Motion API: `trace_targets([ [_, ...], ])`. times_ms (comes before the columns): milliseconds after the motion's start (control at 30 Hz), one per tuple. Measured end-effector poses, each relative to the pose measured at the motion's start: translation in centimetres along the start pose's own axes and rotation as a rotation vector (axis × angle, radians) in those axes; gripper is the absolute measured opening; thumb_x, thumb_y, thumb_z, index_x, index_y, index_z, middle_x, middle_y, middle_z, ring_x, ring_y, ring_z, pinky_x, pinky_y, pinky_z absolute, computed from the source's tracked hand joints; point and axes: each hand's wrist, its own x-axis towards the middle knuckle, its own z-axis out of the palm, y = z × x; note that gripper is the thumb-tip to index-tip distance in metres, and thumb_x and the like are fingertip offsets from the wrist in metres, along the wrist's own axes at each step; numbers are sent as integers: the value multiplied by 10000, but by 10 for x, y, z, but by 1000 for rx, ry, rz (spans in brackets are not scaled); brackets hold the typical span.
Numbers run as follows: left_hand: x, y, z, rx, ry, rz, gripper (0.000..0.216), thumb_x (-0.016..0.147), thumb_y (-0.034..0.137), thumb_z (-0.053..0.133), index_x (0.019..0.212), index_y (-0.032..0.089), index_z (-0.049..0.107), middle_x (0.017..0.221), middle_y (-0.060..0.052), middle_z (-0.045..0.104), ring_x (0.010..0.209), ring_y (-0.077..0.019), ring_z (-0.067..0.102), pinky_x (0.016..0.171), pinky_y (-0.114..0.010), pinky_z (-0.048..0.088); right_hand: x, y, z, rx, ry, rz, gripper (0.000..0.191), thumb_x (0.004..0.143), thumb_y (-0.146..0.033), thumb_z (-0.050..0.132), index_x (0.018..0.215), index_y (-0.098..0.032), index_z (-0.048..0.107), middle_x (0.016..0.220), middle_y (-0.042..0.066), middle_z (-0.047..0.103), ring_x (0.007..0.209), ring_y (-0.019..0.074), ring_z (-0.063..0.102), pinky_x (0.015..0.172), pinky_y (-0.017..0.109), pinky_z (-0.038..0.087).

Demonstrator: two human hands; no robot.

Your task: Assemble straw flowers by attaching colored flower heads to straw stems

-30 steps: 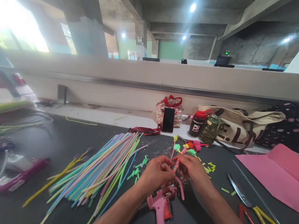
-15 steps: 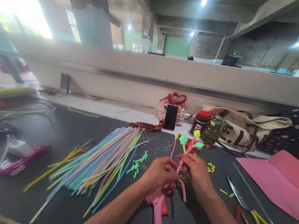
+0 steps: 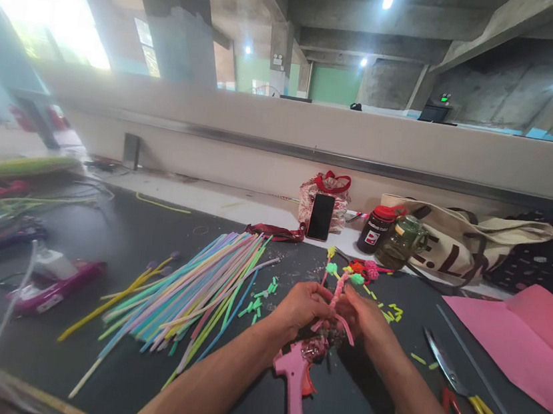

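My left hand (image 3: 303, 310) pinches the lower part of a twisted pink pipe-cleaner stem (image 3: 339, 290). My right hand (image 3: 363, 313) closes on the same stem from the other side; some of its fingertips are hidden. Small mint-green tufts (image 3: 357, 279) and a bit of yellow sit around the stem's top. Loose pink ends of pipe cleaner (image 3: 345, 329) stick out below the fingers. Just under my hands lies a pink glue gun (image 3: 295, 387) with a red trigger. A yellow-tipped piece (image 3: 331, 253) lies beyond my left hand.
Many pastel pipe cleaners (image 3: 185, 296) lie in a bundle on the left. Green clippings (image 3: 260, 299) and yellow clippings (image 3: 395, 311) are scattered near my hands. Scissors (image 3: 457, 380) and pink sheet (image 3: 522, 344) lie right; a phone (image 3: 321, 217) and bottles (image 3: 375, 229) stand behind.
My hands have lowered the pink stem and brought its top down. Its loose ends now point more toward the front right. The whole view has shifted slightly.
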Motion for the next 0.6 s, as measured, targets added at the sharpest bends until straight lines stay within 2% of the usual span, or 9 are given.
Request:
trace_targets([
  [200, 7, -5, 5, 21, -22, 15, 294, 502, 33, 574, 772, 137, 526, 449, 54, 564, 387, -91, 507, 364, -171, 313, -13, 7, -7, -114, -63, -101, 310, 681, -471, 575, 664, -164, 615, 531, -23, 561, 394, 76, 435, 348, 185, 262],
  [367, 8, -5, 8, 42, -20, 2, 249, 516, 36, 562, 734, 143, 506, 438, 57, 557, 386, -87, 506, 386, -178, 340, -14, 10, -14, -93, -174, -44, 281, 653, -415, 614, 779, -164, 628, 558, -35, 548, 387, 61, 413, 349, 176, 277],
  [600, 11, -10, 4, 119, -7, -52, 181, 541, 79, 580, 684, 149, 495, 389, 66, 509, 323, -65, 431, 342, -166, 273, -11, 16, -14, -130, -135, -45, 189, 638, -317, 626, 726, -150, 633, 544, -46, 526, 393, 46, 409, 354, 162, 273],
])
